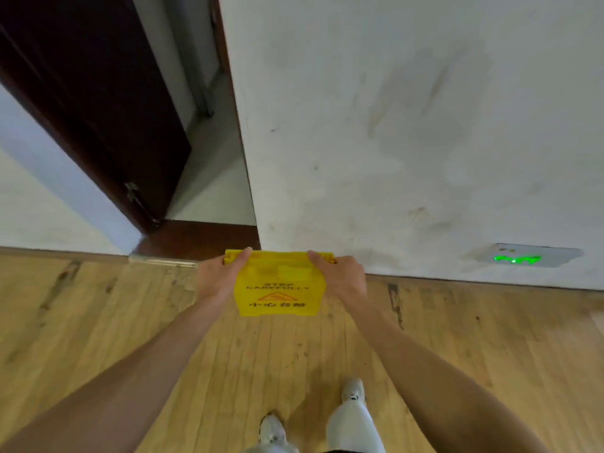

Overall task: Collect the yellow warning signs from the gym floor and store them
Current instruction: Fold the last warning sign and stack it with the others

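Note:
A yellow warning sign point(277, 282) with "STEP CAREFULLY", a red triangle and red characters hangs upright in front of me, above the wooden floor and close to the white wall. My left hand point(219, 279) grips its top left edge. My right hand point(340, 277) grips its top right edge. Whether the sign's foot touches the floor I cannot tell.
A white scuffed wall point(408, 142) stands right behind the sign. To the left is an open doorway point(212, 178) with a dark wooden door point(98, 103) and dark threshold. A low wall light with green symbols point(519, 258) glows at right. My feet point(353, 390) stand on wooden floorboards point(98, 322).

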Available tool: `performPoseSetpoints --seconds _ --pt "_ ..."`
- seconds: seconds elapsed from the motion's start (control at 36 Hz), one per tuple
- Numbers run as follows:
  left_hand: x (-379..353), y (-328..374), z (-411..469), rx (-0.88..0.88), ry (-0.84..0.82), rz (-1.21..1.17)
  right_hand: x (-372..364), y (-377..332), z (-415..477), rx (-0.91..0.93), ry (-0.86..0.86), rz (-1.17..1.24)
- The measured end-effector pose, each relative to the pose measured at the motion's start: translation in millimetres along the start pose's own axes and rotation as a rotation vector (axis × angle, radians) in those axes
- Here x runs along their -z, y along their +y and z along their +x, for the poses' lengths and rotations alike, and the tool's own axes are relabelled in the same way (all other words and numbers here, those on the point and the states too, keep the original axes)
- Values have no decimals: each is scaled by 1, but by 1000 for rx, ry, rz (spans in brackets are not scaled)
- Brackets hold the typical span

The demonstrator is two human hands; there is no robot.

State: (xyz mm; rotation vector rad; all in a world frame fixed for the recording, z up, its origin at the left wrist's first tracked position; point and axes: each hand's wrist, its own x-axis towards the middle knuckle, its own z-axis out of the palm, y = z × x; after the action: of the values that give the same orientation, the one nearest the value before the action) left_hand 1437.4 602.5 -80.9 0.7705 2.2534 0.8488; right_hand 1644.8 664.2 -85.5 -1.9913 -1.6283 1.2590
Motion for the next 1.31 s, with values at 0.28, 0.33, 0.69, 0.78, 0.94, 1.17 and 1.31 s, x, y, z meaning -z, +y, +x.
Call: performPoseSetpoints --seconds 0.28,0.33,0.69,0.78,0.94,1.17,1.31 --pt "102 -29 53 92 173 16 -82 -98 6 151 -97 -46" --pt "115 -32 70 112 194 0 -94 -117 13 177 -109 -57" --pt "171 -16 232 234 293 -124 -174 -249 124 272 -211 -67" --pt "180 0 278 236 285 -85 -188 -274 157 258 -199 -93" --pt "193 22 348 262 282 -121 -210 -331 206 248 -208 -135" --pt "211 27 461 283 257 -194 -262 -403 276 215 -146 -188" --pt "239 36 545 243 197 -84 -305 -466 319 198 -57 -230"
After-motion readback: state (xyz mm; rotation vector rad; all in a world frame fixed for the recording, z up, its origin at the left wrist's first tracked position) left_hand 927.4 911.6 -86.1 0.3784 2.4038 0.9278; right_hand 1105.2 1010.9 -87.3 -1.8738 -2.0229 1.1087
